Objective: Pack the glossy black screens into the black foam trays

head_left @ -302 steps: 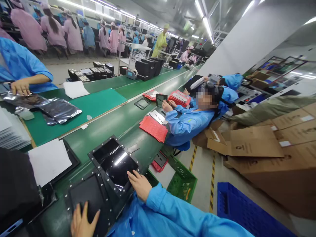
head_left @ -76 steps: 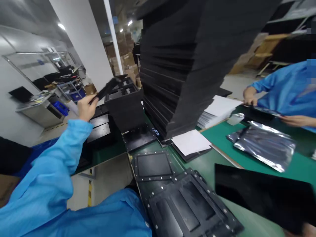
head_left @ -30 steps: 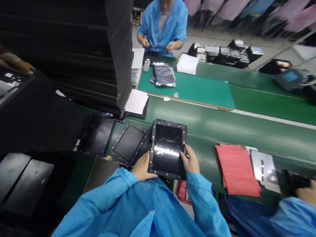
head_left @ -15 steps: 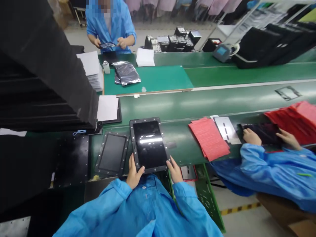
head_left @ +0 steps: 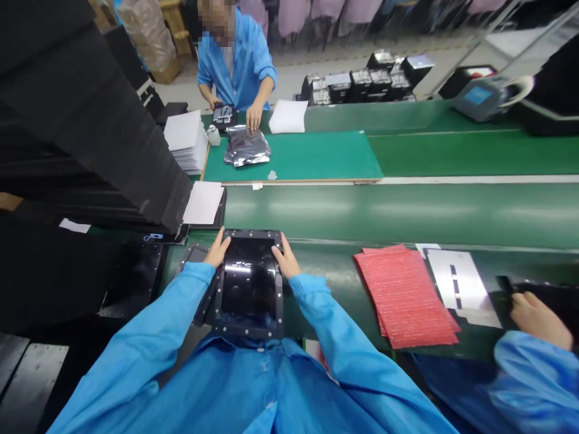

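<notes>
A: Where's the black framed screen (head_left: 249, 283)?
B: On the green counter (head_left: 407, 217), its top edge held by both hands.
A: Grip?
B: Left hand (head_left: 216, 251) and right hand (head_left: 283, 257) spread wide, fingers curled over the upper corners; open belt runs rightward to the red foam sheets (head_left: 404, 295).

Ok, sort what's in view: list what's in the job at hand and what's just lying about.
In the job:
left hand
right hand
glossy black panel in a studded black frame, which both hands touch

Lying about:
red sheet stack
slotted metal plate
silver bags
white paper sheet
tall black stack
</notes>
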A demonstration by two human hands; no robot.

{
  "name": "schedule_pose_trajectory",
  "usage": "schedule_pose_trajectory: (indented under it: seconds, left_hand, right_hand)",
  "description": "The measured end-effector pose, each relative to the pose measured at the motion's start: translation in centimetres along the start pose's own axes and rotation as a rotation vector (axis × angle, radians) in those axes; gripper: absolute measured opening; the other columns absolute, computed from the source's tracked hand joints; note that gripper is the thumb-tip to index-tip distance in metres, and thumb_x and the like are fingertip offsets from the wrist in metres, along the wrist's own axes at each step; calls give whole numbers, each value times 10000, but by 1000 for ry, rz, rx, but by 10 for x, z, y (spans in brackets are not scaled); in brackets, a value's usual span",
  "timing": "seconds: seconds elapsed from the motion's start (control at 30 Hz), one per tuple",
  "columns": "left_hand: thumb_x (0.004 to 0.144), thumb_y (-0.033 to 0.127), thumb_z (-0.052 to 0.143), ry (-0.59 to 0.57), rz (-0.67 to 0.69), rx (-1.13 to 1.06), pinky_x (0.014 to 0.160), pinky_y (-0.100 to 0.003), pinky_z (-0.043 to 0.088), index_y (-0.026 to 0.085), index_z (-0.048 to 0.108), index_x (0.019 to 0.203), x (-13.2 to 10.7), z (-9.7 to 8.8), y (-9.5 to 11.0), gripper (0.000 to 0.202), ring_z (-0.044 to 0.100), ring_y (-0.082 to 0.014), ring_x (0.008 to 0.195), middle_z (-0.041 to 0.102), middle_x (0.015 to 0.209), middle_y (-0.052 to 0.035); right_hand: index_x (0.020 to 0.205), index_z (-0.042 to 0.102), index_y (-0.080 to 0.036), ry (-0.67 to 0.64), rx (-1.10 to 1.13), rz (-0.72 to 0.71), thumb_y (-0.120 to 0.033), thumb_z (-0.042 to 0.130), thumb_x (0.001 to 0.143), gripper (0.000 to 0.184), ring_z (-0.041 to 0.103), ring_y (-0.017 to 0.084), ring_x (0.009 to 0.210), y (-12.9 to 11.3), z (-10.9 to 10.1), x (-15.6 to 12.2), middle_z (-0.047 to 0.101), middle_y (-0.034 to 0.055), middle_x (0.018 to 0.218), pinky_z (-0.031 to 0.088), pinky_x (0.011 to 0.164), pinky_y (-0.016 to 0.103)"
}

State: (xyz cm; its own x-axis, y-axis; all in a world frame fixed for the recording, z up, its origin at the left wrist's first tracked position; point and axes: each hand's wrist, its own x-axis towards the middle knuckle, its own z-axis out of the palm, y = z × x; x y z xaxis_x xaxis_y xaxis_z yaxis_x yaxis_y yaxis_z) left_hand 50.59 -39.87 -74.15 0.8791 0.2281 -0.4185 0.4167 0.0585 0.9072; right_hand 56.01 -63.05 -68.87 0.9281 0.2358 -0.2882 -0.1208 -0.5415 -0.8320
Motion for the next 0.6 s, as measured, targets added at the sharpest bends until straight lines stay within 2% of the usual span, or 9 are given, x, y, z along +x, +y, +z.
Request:
schedule_pose_trajectory:
  seconds: [0.03, 0.1, 0.17, 0.27, 0.33, 0.4, 0.47, 0.53, 0.6]
  left_hand:
    - [858, 328, 457, 12, 6, 9, 1154, -363, 187, 159, 352, 1394, 15, 1, 7, 572, 281, -213, 1388, 380, 1461, -108]
    - [862, 332, 455, 27, 44, 26, 1132, -357, 241, 155, 391, 1359, 27, 3, 9, 532, 368, -211, 1341, 468, 1389, -112]
    - [853, 369, 478, 18, 82, 45, 1106, -359, 289, 166, 425, 1326, 22, 3, 2, 518, 440, -211, 1284, 521, 1332, -102]
    - [842, 407, 500, 0, 107, 98, 1068, -371, 345, 183, 506, 1234, 14, -1, -2, 451, 520, -218, 1194, 584, 1249, -77]
    - [849, 391, 499, 17, 82, 154, 1048, -369, 370, 172, 542, 1187, 19, -2, 7, 405, 546, -222, 1159, 606, 1213, -81]
    - [849, 356, 512, 77, 20, 266, 1041, -378, 381, 129, 538, 1203, 22, 0, 21, 421, 541, -245, 1171, 593, 1232, -129]
    - [820, 332, 564, 149, 53, 462, 1055, -428, 364, 84, 520, 1235, 6, 4, 32, 486, 489, -297, 1232, 539, 1296, -193]
    - [769, 318, 630, 123, 299, 693, 1060, -486, 351, 90, 534, 1230, -33, 9, 31, 524, 442, -336, 1270, 510, 1330, -207]
    - [758, 309, 644, -97, 720, 848, 1015, -461, 418, 147, 566, 1201, -86, 11, 14, 478, 514, -301, 1207, 588, 1262, -146]
  right_hand:
    - [1377, 399, -200, 4, 9, -22, -605, 528, 753, 755, 273, 237, 1383, -5, -1, 20, 354, 90, 1474, 179, 1153, 414]
    - [1293, 474, -203, 1, 22, -49, -565, 532, 759, 648, 371, 243, 1323, -7, -1, 39, 457, 98, 1391, 247, 1126, 424]
    - [1185, 537, -221, 14, 24, -74, -509, 531, 777, 500, 461, 239, 1235, -1, 0, 37, 545, 81, 1276, 317, 1085, 421]
    - [1069, 573, -225, 81, -13, -129, -430, 523, 797, 344, 509, 228, 1151, 6, 2, 24, 587, 66, 1160, 367, 1040, 402]
    - [1053, 569, -214, 88, -68, -139, -394, 511, 799, 316, 526, 222, 1113, 6, 2, 27, 594, 71, 1121, 392, 1013, 396]
    - [1052, 564, -201, 70, -125, -130, -368, 499, 796, 313, 552, 215, 1061, 2, 2, 36, 604, 78, 1093, 424, 977, 394]
    - [1059, 566, -194, 64, -155, -140, -342, 495, 791, 314, 572, 209, 1020, -5, 2, 46, 615, 83, 1086, 451, 942, 392]
    - [1071, 573, -189, 89, -165, -177, -313, 508, 782, 322, 584, 212, 1004, -13, 1, 49, 626, 92, 1095, 465, 925, 398]
    - [1089, 579, -175, 136, -172, -209, -288, 533, 769, 342, 578, 232, 1029, -20, 1, 48, 624, 114, 1120, 454, 941, 422]
